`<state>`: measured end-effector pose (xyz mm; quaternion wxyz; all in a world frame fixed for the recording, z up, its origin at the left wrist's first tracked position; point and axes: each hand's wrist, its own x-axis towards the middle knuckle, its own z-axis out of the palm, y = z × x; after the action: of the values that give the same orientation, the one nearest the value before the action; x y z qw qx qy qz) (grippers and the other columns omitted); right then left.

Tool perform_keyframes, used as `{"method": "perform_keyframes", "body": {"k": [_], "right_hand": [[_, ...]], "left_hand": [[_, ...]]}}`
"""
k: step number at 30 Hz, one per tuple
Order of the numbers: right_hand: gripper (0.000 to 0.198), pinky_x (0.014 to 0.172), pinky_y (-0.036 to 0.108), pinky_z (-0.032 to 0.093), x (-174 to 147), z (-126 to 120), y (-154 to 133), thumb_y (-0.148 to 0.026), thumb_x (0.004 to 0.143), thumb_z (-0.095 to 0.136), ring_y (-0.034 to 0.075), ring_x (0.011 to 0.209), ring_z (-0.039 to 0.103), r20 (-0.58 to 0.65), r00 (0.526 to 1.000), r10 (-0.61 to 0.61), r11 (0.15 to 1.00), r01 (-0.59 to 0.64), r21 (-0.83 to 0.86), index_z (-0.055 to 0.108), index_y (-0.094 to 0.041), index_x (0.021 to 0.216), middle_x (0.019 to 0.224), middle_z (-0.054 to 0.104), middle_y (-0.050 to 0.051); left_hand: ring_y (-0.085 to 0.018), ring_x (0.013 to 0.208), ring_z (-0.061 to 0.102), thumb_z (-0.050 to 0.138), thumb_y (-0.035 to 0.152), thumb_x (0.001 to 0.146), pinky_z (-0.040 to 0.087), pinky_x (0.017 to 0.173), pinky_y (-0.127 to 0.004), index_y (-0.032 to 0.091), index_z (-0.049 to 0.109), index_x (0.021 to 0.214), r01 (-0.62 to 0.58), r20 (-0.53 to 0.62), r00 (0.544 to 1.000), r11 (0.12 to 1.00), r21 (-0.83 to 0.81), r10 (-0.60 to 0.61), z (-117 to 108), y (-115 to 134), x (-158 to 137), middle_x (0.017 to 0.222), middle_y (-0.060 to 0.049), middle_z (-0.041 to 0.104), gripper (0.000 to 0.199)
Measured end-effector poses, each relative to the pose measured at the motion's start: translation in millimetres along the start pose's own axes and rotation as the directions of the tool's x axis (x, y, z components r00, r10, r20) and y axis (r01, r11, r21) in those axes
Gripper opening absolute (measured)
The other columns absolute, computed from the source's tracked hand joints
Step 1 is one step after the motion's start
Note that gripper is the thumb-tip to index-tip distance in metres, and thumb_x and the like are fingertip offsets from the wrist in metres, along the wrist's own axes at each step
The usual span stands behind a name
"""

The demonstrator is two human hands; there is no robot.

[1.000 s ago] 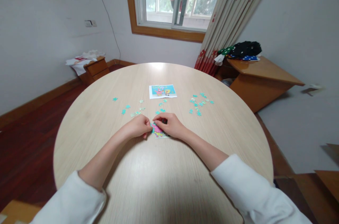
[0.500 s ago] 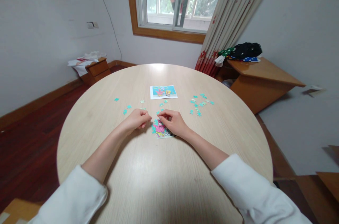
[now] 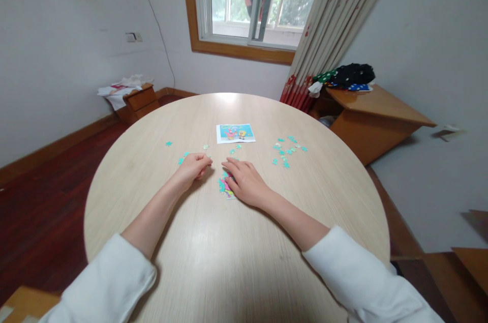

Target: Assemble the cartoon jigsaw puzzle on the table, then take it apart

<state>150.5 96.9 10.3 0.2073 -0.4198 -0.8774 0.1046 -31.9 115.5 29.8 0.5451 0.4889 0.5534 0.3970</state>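
A: Left hand (image 3: 195,166)?
B: Over the tabletop (image 3: 206,246), left of the part-built puzzle (image 3: 223,186) and apart from it. Grip narrow: fingers curled, thumb and fingertips together. Can't tell if there's a piece in it.
A: Right hand (image 3: 246,181)?
B: On the puzzle, palm down, covering its right part. Fingers stretched toward the left, thumb apart from them, so grip fairly wide. Nothing visible held.
A: Puzzle position?
B: Around the middle of the tabletop, between the hands. Visible left part is teal, pink and a bit of yellow. Rest hidden under the right hand.
A: Loose stuff?
B: Teal cluster (image 3: 281,152) well to the right. Two small pieces (image 3: 232,151) on the far side of the right hand. Pale piece (image 3: 206,147) far of the left hand, teal pair (image 3: 181,160) just beside it, lone teal piece (image 3: 169,143) farther left.
A: Reference?
B: Picture card (image 3: 237,133), flat, far of everything else on the tabletop. Shows a pink and a yellow cartoon figure on blue.
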Motion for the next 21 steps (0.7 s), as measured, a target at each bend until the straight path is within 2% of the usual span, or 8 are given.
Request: {"method": "perform_keyframes", "body": {"k": [4,8,14,21], "right_hand": [[0.048,0.112,0.047,0.021,-4.2,4.7,-7.0,-0.032,0.096,0.033,0.024,0.138,0.029,0.117,0.991,0.067,0.993,-0.056,-0.100,0.039,-0.012,0.139,0.149,0.033,0.016],[0.055,0.114,0.046,0.018,-4.4,4.4,-10.7,-0.038,0.097,0.025,0.025,0.141,0.022,0.202,0.969,0.143,0.981,-0.113,-0.155,0.033,-0.009,0.143,0.152,0.025,0.015],[0.057,0.115,0.047,0.016,-0.8,3.0,-5.5,-0.039,0.097,0.023,0.024,0.142,0.020,0.202,0.955,0.219,0.964,-0.180,-0.193,0.030,-0.010,0.145,0.153,0.023,0.013],[0.056,0.114,0.047,0.016,0.1,4.7,1.5,-0.040,0.097,0.022,0.024,0.142,0.021,0.192,0.961,0.198,0.969,-0.162,-0.187,0.032,-0.011,0.144,0.152,0.024,0.013]], "left_hand": [[-0.003,0.032,0.022,0.053,0.026,0.063,0.012,0.038,-0.022,0.020,0.038,0.052,-0.032,-0.010,0.999,0.999,-0.034,0.032,0.1,-2.8,1.9,0.033,0.009,0.030,0.020],[-0.003,0.031,0.022,0.054,0.025,0.061,0.011,0.037,-0.021,0.020,0.039,0.050,-0.036,-0.013,0.999,0.997,-0.066,0.035,0.3,-4.2,2.8,0.033,0.009,0.031,0.019],[-0.003,0.030,0.022,0.053,0.023,0.061,0.012,0.036,-0.020,0.020,0.038,0.049,-0.018,-0.019,1.000,0.996,-0.088,0.016,0.6,-3.8,3.2,0.033,0.009,0.031,0.020],[-0.003,0.031,0.022,0.053,0.021,0.061,0.011,0.036,-0.020,0.019,0.038,0.048,-0.012,-0.024,1.000,0.995,-0.095,0.009,2.6,-1.3,1.6,0.034,0.009,0.031,0.020]]}}
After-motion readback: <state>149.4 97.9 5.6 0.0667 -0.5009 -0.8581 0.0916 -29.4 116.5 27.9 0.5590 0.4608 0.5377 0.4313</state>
